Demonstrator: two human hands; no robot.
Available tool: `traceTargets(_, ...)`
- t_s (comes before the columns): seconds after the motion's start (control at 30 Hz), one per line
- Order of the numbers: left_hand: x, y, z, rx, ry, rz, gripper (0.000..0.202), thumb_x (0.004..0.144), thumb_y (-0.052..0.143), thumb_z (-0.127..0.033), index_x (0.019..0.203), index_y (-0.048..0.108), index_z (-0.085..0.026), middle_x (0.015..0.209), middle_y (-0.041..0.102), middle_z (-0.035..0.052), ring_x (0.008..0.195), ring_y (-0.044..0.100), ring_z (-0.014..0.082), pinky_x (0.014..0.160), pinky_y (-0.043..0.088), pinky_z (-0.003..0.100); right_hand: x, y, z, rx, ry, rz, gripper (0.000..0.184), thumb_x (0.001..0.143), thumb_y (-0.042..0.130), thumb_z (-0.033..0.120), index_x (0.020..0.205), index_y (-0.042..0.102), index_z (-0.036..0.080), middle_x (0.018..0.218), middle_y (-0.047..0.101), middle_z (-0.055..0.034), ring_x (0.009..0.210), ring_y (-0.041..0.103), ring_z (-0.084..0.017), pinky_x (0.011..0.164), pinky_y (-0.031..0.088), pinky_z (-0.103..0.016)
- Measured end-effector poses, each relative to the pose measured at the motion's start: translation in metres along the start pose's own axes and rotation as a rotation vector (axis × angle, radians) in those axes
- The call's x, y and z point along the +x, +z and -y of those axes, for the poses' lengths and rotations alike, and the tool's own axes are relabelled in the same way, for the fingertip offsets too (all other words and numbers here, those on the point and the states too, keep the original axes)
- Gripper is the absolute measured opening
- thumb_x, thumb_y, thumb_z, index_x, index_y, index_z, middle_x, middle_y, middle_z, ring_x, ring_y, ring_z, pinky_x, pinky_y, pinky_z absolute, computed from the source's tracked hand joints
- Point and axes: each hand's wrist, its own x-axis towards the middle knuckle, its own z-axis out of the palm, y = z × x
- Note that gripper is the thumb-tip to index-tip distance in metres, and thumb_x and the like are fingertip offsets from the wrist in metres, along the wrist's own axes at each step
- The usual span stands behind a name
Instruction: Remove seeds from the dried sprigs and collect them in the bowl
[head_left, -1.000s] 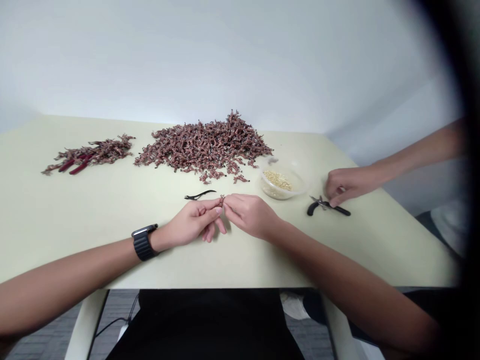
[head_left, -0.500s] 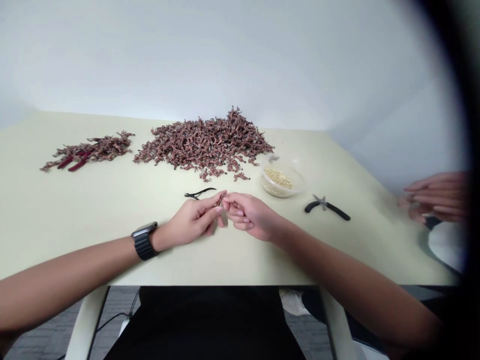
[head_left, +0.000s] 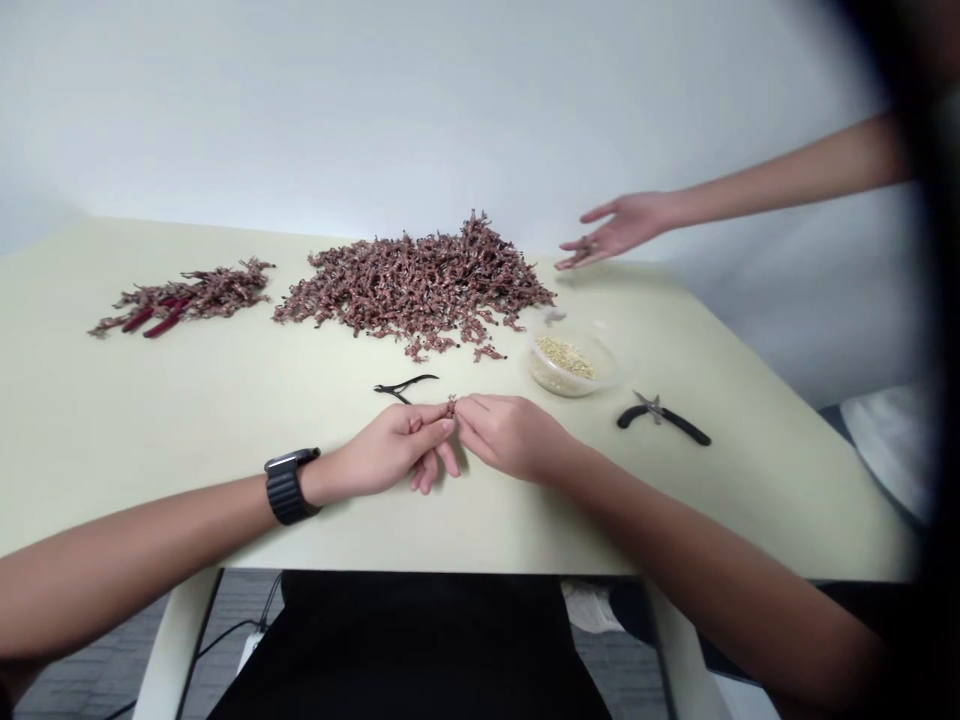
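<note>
Left hand (head_left: pixel 405 445): thumb and forefinger pinching small brown piece (head_left: pixel 451 405), near frame centre. Right hand (head_left: pixel 514 435): fingers drawn together at same piece; whether gripping, cannot tell. Apparent step: two-handed fingertip work. Next move likely calls for steady left pinch.

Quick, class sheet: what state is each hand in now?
Left hand: closed, pinching a small reddish-brown knobbly piece.
Right hand: pinched closed at the same piece.
Co-worker's hand: open, contents unclear.

A small reddish-brown piece (head_left: pixel 451 407), its spiky end pointing up, is pinched between left hand (head_left: pixel 390 446) and right hand (head_left: pixel 514 435), its lower part hidden
</note>
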Motion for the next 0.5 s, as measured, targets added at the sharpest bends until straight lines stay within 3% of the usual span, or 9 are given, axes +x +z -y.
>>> traceTargets(0.3,0.0,-0.0005,-0.0016,-0.005,0.005,0.025,0.041,0.105,0.051,-0.051,0.102,0.063,-0.012,0.089,0.076,0.0108,0.051,0.062,0.009,0.048,0.049,0.021,-0.0022,0.0013,-0.0003,-0.099,-0.09,-0.001,0.019,0.104,0.054,0.025,0.087,0.058,0.017,0.076,0.064,-0.0028,0.066,0.057,-0.015,0.061,0.037,-0.029)
traceTargets(0.5,-0.002,-0.0003,-0.0017,0.031,0.049,0.039,0.042,0.106,0.048,-0.049,0.108,0.065,-0.011,0.094,0.076,0.0128,0.054,0.062,0.0094,0.049,0.049,0.021,-0.0018,0.0079,0.0022,0.091,-0.001,-0.066,0.021,0.102,0.054,0.022,0.081,0.055,0.018,0.071,0.059,0.0002,0.062,0.05,-0.013,0.061,0.036,-0.028)
